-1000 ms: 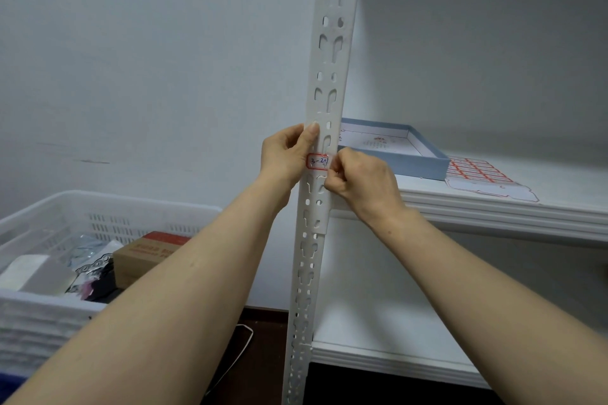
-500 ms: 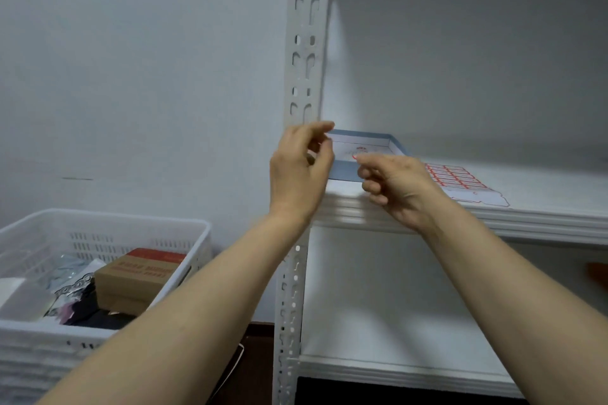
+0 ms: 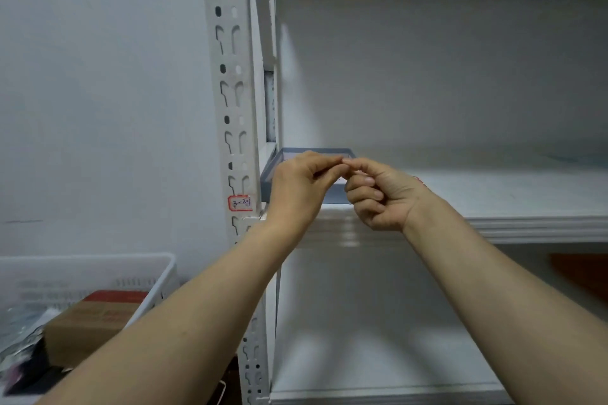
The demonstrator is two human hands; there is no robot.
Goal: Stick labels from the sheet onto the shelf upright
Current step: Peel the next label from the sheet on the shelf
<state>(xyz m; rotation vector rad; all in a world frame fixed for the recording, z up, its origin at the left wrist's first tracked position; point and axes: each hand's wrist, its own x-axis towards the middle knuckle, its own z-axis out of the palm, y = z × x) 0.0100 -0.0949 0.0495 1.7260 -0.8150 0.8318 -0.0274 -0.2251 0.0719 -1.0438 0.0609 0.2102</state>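
Red-bordered white paper label point(image 3: 241, 203) adheres to white slotted steel upright point(image 3: 227, 56); left hand point(image 3: 301, 189) and right hand point(image 3: 381, 197) meet, fingers point(image 3: 365, 196) curled, contents undeterminable; recommend setting the next label square, edges pressed flat.

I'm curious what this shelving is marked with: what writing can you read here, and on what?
"3-20", perhaps then a 1: handwritten on the red-bordered label on the shelf upright.
Red print on the cardboard box in the white basket: too blurred to read.
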